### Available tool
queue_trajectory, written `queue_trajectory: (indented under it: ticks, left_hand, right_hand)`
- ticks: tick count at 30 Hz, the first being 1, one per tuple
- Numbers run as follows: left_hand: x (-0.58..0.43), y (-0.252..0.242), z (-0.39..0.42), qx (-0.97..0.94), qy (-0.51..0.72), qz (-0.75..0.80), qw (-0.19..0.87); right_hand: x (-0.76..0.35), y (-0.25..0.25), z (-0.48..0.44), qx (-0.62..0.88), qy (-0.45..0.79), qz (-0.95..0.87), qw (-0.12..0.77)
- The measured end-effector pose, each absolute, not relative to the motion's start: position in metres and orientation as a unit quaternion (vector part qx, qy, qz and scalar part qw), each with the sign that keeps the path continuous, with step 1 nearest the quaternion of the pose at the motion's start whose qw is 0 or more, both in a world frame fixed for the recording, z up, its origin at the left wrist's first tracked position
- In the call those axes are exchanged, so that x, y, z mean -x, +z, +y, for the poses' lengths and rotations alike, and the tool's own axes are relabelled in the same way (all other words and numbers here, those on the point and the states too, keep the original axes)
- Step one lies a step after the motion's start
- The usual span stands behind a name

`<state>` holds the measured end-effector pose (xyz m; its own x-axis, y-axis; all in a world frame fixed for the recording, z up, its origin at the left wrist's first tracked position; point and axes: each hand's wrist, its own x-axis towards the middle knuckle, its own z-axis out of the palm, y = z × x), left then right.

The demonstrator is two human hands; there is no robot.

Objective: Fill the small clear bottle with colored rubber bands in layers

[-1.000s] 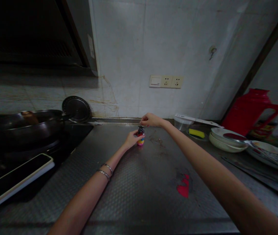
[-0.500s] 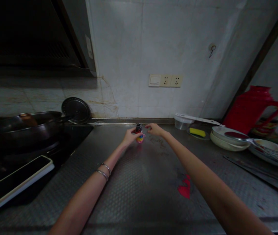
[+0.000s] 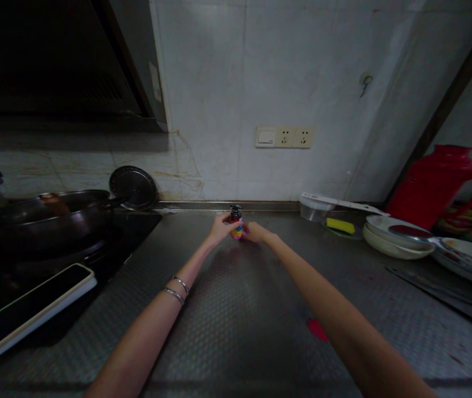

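Note:
A small jar (image 3: 236, 214) with a dark top and a red, yellow and blue label stands upright at the back of the steel counter. My left hand (image 3: 221, 228) grips it from the left, thumb across its front. Against the jar's lower right side is my right hand (image 3: 255, 232), its fingers curled. A pink patch (image 3: 244, 230) shows between these fingers and the jar. What the right fingers hold is hidden, and I cannot tell whether the pink belongs to the jar.
At left, a phone (image 3: 32, 309) and a wok (image 3: 65, 218) lie over the black stove. A pot lid (image 3: 133, 188) leans on the wall. To the right are a plastic ladle (image 3: 316, 207), yellow sponge (image 3: 341, 225), stacked bowls (image 3: 397, 246) and red thermos (image 3: 435, 185). A red patch (image 3: 317, 329) lies near my right forearm.
My right hand has come down and left, from above the counter to the jar's lower right side. My left hand keeps its grip on the jar. The view has shifted slightly.

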<state>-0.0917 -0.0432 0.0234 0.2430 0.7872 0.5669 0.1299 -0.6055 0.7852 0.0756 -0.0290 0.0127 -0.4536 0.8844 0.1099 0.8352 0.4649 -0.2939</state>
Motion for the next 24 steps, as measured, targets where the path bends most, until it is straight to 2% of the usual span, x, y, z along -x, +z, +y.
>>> queue_trajectory:
  ticks: [5,12,24]
  left_hand:
    - [0.088,0.019,-0.045,-0.72,0.521,0.312,0.335]
    - [0.084,0.016,-0.047,-0.718,0.514,0.32,0.343]
    - [0.078,0.006,-0.048,-0.72,0.505,0.313,0.359]
  right_hand:
    - [-0.085,0.024,-0.041,0.535,0.081,-0.828,0.148]
    - [-0.104,0.038,-0.071,0.53,0.085,-0.833,0.135]
    - [-0.125,0.022,-0.11,0.501,0.121,-0.845,0.144]
